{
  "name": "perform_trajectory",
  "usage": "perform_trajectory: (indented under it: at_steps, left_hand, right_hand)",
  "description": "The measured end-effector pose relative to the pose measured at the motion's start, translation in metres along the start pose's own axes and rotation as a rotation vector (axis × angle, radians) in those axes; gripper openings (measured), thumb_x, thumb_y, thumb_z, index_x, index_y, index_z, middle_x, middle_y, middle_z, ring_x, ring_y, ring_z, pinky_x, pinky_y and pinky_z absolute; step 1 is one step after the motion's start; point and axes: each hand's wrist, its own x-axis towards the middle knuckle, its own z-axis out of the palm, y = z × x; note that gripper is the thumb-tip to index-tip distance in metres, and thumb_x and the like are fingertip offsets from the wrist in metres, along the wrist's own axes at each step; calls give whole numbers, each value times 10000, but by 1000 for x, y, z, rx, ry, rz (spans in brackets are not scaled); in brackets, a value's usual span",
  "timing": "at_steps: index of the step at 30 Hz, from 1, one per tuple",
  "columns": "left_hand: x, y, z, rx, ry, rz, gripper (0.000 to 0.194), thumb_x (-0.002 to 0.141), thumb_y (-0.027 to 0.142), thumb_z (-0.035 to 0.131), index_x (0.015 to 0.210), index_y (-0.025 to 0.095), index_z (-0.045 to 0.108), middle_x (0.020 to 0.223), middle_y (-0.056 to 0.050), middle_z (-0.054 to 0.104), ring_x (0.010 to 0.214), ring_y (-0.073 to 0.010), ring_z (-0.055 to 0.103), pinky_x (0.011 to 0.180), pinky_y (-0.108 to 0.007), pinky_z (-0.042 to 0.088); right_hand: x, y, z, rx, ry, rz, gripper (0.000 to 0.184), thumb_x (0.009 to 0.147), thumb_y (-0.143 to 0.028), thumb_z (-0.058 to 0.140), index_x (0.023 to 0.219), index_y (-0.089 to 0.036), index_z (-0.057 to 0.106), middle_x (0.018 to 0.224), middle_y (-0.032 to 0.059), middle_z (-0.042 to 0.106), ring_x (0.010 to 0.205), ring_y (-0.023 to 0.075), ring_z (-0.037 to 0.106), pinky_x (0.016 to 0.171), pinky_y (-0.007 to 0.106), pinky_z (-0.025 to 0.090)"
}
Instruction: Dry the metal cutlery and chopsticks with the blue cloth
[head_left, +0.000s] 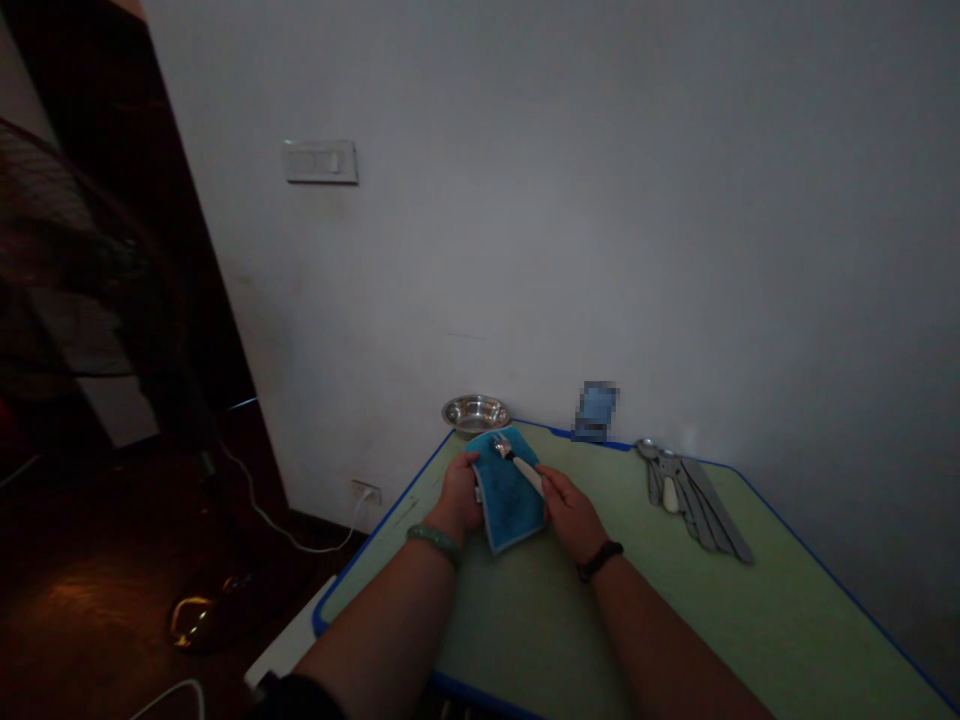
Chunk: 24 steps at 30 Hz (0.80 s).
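Note:
My left hand (459,492) grips a blue cloth (506,508) by its left edge, thumb on top; the cloth hangs over the table. In my right hand (571,510) is a fork (527,474) with a pale handle and a metal head. Its head lies over the upper part of the cloth, tines pointing up and left. The fingers of my right hand are closed round the handle's end. Behind the cloth, at the table's far left corner, stands a shiny metal bowl (476,412).
On the right of the green, blue-edged table (780,620) lie several spoons (670,490) on a grey folded cloth (712,515). A pixelated blue item (596,410) stands by the wall. A fan (82,260) and a cable (300,545) plugged into the wall are at left.

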Motion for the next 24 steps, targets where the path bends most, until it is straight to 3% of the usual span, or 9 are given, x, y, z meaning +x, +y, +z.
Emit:
perform_trajectory:
  at_steps: [4, 8, 14, 24]
  left_hand:
    - [-1, 0, 1, 16, 18, 11, 468, 719, 335, 373, 1000, 26, 584, 763, -167, 686, 775, -296, 650, 706, -438, 502]
    - [2, 0, -2, 29, 39, 11, 471, 708, 337, 389, 1012, 32, 580, 761, -154, 688, 755, -291, 653, 721, -435, 500]
    - [4, 0, -4, 2, 32, 1, 468, 714, 350, 395, 1001, 36, 592, 740, -156, 688, 754, -309, 651, 719, -456, 493]
    - [1, -1, 0, 27, 47, 28, 443, 707, 331, 396, 999, 63, 594, 713, -126, 690, 729, -287, 654, 734, -444, 490]
  right_hand:
    - [2, 2, 0, 6, 2, -26, 441, 825, -438, 347, 1158, -230, 547, 846, 23, 651, 760, 170, 594, 715, 312, 463]
    - [4, 5, 0, -6, 6, -52, 444, 778, -384, 463, 1189, -225, 517, 1169, 36, 570, 1070, 181, 517, 925, 330, 389]
    - [5, 8, 0, -58, -16, -36, 454, 739, -265, 503, 1189, -210, 518, 1168, 44, 576, 1033, 180, 545, 929, 338, 393]
    - [3, 6, -1, -46, -24, -51, 490, 763, -374, 512, 1222, -200, 502, 1224, 66, 544, 1104, 195, 510, 962, 358, 374]
